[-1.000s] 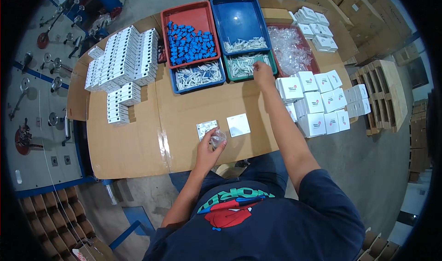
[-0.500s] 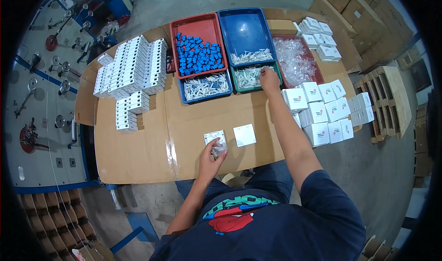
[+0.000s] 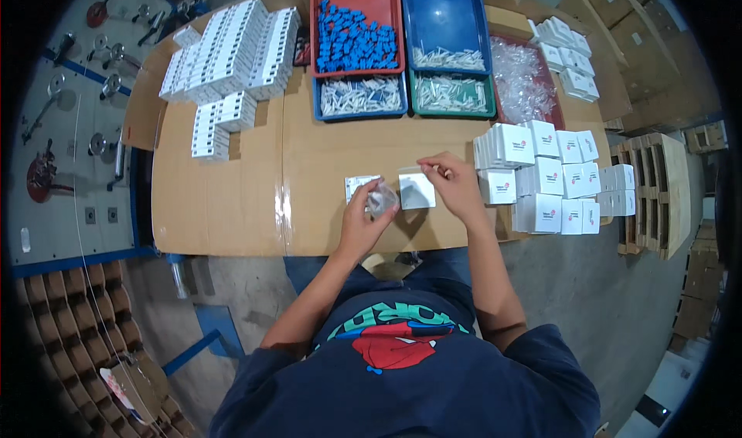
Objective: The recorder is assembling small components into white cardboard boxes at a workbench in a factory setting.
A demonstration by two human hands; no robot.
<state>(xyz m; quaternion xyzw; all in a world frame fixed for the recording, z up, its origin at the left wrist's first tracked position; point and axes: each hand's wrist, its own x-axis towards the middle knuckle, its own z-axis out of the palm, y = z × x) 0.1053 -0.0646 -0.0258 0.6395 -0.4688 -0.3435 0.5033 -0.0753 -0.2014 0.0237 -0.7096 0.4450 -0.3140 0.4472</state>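
A crumpled clear plastic bag (image 3: 382,199) is in my left hand (image 3: 361,224), between thumb and fingers. Under that hand lies a white square piece with printed markings (image 3: 357,184), partly covered. Beside it on the cardboard is a plain white square plate (image 3: 418,194). Above the plate's far edge, my right hand (image 3: 460,192) pinches a thin pale stick (image 3: 409,169) that points left. Similar small white pieces fill the green tray (image 3: 452,113) and the lower blue tray (image 3: 360,116) beyond my hands.
Small blue parts sit in a red tray (image 3: 358,73), next to a large blue tray (image 3: 444,20). Clear bags (image 3: 524,78) heap at the right. White boxes (image 3: 514,144) stack near my right arm; more white boxes (image 3: 224,59) stand at the left. A wooden pallet (image 3: 657,198) lies beyond.
My right hand has come back from the green tray to above the white plate, bringing a thin pale stick. My left hand still holds the bag, now closer to the plate. The view has shifted.
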